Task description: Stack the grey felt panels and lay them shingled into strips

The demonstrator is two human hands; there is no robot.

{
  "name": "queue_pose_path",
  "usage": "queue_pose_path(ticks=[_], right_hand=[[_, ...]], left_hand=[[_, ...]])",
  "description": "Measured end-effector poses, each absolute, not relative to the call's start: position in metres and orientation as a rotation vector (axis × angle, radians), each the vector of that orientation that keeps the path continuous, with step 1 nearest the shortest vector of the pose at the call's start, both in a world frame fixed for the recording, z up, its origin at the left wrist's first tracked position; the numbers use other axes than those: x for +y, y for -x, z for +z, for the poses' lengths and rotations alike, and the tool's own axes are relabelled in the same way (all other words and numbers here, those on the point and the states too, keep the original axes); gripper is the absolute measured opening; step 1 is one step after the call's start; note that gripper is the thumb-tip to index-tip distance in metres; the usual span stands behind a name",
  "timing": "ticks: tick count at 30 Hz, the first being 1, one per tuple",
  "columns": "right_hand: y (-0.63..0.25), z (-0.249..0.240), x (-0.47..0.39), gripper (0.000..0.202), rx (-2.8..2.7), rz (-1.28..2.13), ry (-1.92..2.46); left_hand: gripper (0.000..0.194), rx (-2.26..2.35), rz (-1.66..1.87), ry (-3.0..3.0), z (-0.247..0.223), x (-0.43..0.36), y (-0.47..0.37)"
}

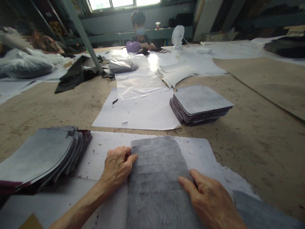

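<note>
A grey felt-like fabric panel [157,178], crossed by faint horizontal bands, lies in front of me on white paper. My left hand [120,162] pinches its left edge near the top, thumb on the upper face. At the right edge, lower down, my right hand [207,194] grips it with the thumb on top and the fingers beneath. To the left rests a thick stack of grey pieces with dark maroon layers [40,152]. Beyond the panel, to the right, sits a neat stack of grey cut pieces [202,100].
White paper sheets [140,111] spread over the brown table [250,152]. A metal post [83,36] rises at the back left, beside dark fabric [76,74] and a plastic-wrapped bundle [26,63]. Across the table sits a person [140,35] near a white roll [178,35].
</note>
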State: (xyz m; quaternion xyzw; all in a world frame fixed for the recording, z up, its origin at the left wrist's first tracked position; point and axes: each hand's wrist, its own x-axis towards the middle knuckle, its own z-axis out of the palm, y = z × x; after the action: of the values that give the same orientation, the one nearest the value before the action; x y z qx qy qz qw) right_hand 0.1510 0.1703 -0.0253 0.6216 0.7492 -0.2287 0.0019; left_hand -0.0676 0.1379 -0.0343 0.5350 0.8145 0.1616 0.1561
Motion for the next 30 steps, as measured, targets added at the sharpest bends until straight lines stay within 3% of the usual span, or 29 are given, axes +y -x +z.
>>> queue_pose_path(ticks=[17, 30], right_hand=[[-0.146, -0.019, 0.174, 0.026, 2.190, -0.697, -1.879], [-0.141, -0.011, 0.178, 0.023, 2.131, -0.721, -1.871]], left_hand=[[0.034, 2.350, 0.519, -1.401, -0.038, 0.139, 0.068], [0.033, 2.407, 0.293, -1.410, -0.036, 0.144, 0.068]])
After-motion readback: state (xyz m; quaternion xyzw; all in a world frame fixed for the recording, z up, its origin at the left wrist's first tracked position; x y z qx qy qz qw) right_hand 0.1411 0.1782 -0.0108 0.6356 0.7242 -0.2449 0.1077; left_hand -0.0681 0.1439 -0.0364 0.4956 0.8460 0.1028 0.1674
